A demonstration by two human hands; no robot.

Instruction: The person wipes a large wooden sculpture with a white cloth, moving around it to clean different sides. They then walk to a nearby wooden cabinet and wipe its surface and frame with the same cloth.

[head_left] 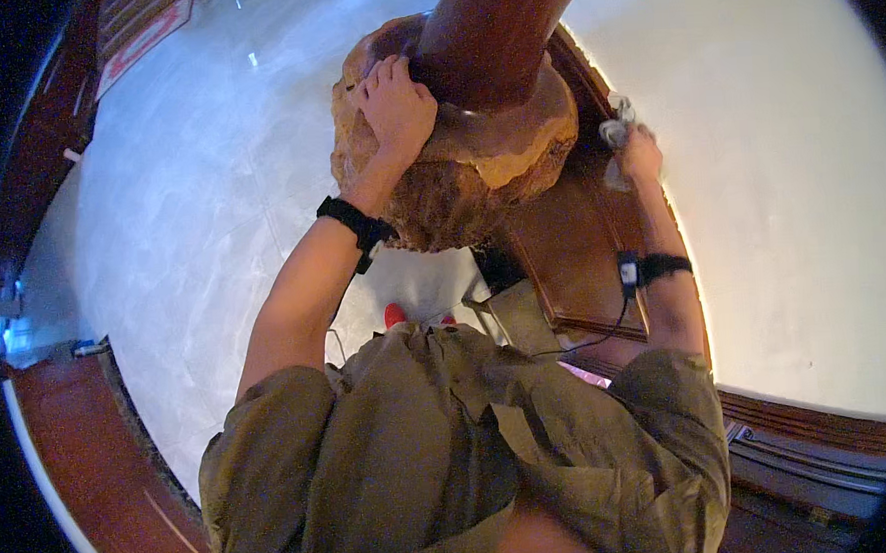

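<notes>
My left hand grips the upper left of a large rough-edged wooden block, its fingers curled over the surface beside a thick, dark brown, polished wooden column that rises from the block. Out to the right, my right hand holds a crumpled pale grey cloth against or close by dark wooden panelling where it borders a white wall. Both wrists wear black straps, the right one with a small device and cable.
A pale tiled floor lies around the block, with my red shoe below it. The white wall fills the right side. Dark wooden furniture stands at lower left, and more woodwork runs along the lower right.
</notes>
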